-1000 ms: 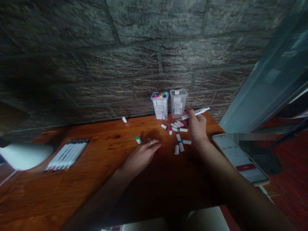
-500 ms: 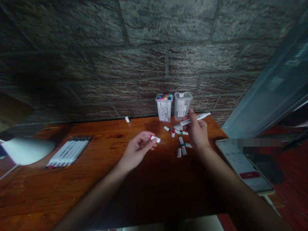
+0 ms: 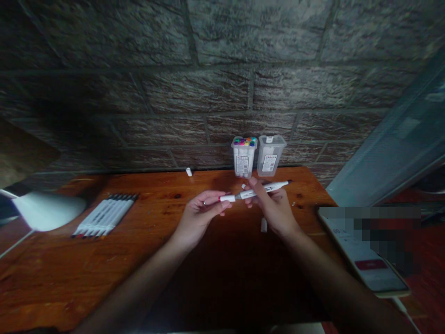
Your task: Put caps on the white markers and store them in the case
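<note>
From where I stand, two clear containers are on the tabletop (image 3: 156, 232). The filled container (image 3: 242, 160) has markers with coloured ends; right beside it is the second container (image 3: 271, 157), its content I cannot tell. In front of the filled container, the left hand (image 3: 194, 220) pinches one red-ended cap (image 3: 227, 198); the right hand (image 3: 276, 211) grips one white marker (image 3: 271, 187), tip at this cap. At least two loose caps lie: one (image 3: 188, 172) to the left, one (image 3: 264, 225) in front.

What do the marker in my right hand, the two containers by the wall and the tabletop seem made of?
Marker: probably smooth plastic, going by its even, opaque white.
Left container and right container: likely clear, slightly cloudy plastic, since pens show through the left one.
Tabletop: probably wood, slightly glossy, with a dark knot.
</note>
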